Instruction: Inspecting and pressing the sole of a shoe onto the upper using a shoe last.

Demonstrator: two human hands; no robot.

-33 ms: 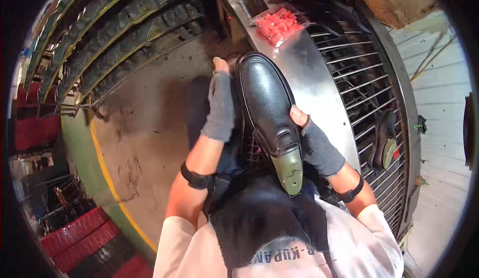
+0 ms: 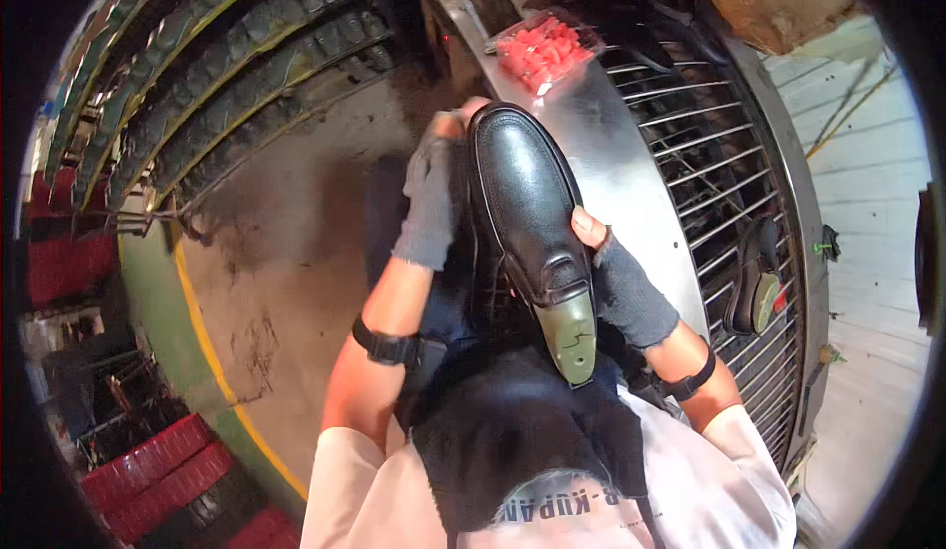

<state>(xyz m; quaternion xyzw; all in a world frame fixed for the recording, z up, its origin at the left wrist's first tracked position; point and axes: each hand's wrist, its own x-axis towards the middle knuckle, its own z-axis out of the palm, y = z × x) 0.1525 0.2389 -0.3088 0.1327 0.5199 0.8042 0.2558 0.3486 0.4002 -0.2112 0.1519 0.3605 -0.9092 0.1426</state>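
Bench (image 2: 631, 165): a long, shiny metal top running away from the person on the right side, catching bright light.
On the bench: a clear plastic pack (image 2: 545, 51) of pinkish-red pieces near the far end.
Bars (image 2: 711, 133): a row of parallel metal rods to the right of the bench; a dark shoe with a pale green heel end (image 2: 757, 298) lies on them.
Wall (image 2: 872, 174): pale and panelled, at the far right.
Floor (image 2: 286, 273): brownish and scuffed, with a yellow line (image 2: 203, 317) beside a green strip (image 2: 156, 288).
Rack (image 2: 241, 46): several curved-looking tiers at upper left, filled with dark shapes.
Black shoe (image 2: 522, 179): in front of the person's body, left of the bench, toe pointing away; smooth, glossy upper, stitched seam around the toe, band across the instep.
Green last (image 2: 568, 324): shows at the heel end, with a small round hole and a dark mark.
Right hand (image 2: 631, 283): grey fingerless glove; thumb pressed on the shoe's right side, gripping it, other fingers hidden.
Left hand (image 2: 432, 179): matching glove, fingers beside the toe; blurred, so I cannot tell how far they close or whether they hold it.
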